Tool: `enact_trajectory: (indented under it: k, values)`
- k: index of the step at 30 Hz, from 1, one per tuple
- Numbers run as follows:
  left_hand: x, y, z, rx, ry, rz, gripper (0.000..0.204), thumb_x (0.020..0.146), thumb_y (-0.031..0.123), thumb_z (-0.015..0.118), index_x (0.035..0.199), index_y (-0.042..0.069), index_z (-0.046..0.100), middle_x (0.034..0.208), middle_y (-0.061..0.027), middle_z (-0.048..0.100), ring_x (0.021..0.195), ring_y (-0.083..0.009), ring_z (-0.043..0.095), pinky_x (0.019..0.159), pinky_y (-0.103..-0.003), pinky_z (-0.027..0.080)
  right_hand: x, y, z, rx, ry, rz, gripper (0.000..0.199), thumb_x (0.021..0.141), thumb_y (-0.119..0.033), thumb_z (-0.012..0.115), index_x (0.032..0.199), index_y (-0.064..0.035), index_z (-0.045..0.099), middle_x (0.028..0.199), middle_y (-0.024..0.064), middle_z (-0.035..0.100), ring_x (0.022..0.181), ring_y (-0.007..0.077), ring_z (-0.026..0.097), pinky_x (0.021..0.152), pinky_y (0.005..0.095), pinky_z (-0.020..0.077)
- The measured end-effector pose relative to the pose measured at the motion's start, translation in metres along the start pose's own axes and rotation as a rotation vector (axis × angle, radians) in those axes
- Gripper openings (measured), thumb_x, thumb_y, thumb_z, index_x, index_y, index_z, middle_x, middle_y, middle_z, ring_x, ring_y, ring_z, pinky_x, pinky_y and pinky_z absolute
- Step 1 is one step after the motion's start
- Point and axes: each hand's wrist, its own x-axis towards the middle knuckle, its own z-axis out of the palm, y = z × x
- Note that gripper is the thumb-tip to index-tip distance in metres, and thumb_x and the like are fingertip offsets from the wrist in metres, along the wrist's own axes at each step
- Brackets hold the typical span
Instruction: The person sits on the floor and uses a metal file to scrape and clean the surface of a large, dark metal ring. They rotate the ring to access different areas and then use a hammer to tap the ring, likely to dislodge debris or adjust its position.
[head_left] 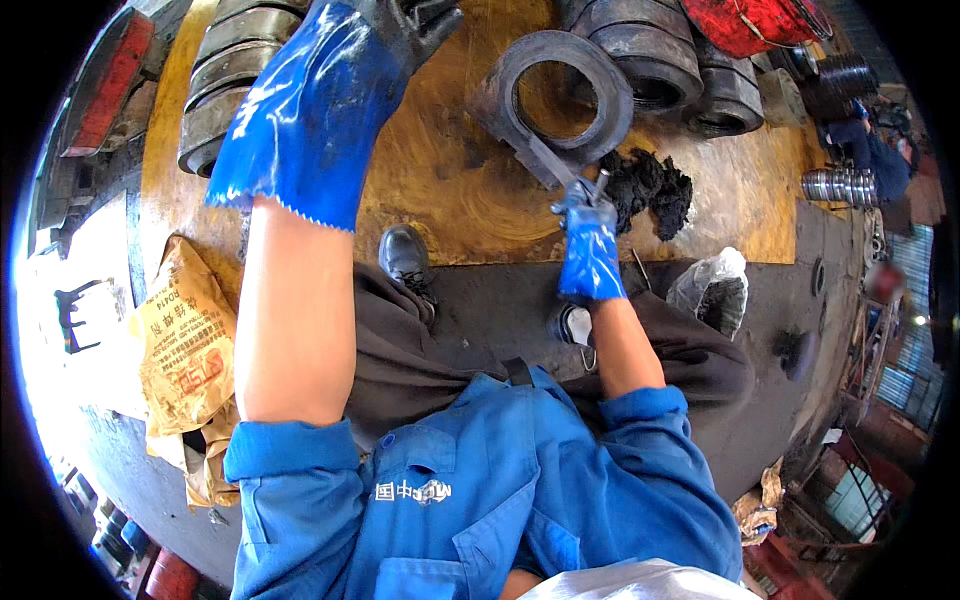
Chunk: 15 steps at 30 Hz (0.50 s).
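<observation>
My left hand (375,50), in a long blue rubber glove with dark, dirty fingers, is raised at the top left. Its fingers stretch to the right with nothing visible in them; the upper edge cuts off part of the hand. My right hand (592,238), in a blue glove, is closed round a flat grey metal tool (545,162). That tool's blade lies against the lower side of a thick dark metal ring (612,100), which stands on the yellow-brown worktop (430,190). Beside the right hand sits a crumbly black heap (650,190).
Stacked metal rings (235,70) stand at the far left, more dark rings (645,45) at the back right. A red container (750,20) lies behind them. A brown paper sack (185,340) is at my left, a whitish bag (712,285) at my right.
</observation>
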Motion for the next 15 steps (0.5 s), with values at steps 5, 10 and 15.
enact_trajectory:
  k: [5,10,15]
  values:
    - [-0.002,0.000,-0.008,-0.022,-0.027,0.011,0.040,0.106,0.037,0.052,0.137,0.013,0.057,0.135,-0.0133,0.064,0.122,-0.0283,0.061,0.103,-0.045,0.049,-0.006,-0.007,-0.001,-0.003,-0.058,-0.067,0.031,0.103,-0.033,0.063,0.116,-0.0052,0.070,0.077,0.0034,0.072,0.058,0.0086,0.054,0.052,0.0275,0.0418]
    - [0.004,-0.001,-0.009,-0.048,-0.070,0.007,0.039,0.106,0.036,0.053,0.137,0.011,0.056,0.135,-0.0138,0.064,0.122,-0.0283,0.061,0.103,-0.044,0.049,-0.005,0.008,-0.017,0.056,0.011,-0.012,0.031,0.104,-0.034,0.062,0.116,-0.0067,0.070,0.078,0.0036,0.071,0.055,0.0065,0.051,0.050,0.0241,0.0401]
    - [0.005,-0.002,-0.009,-0.074,-0.115,0.017,0.039,0.106,0.034,0.054,0.137,0.010,0.056,0.135,-0.0144,0.064,0.122,-0.0283,0.062,0.103,-0.044,0.049,0.010,-0.003,0.023,-0.037,-0.099,-0.011,0.026,0.104,-0.032,0.061,0.096,-0.0087,0.069,0.077,0.0036,0.072,0.057,0.0092,0.052,0.052,0.0271,0.0409]
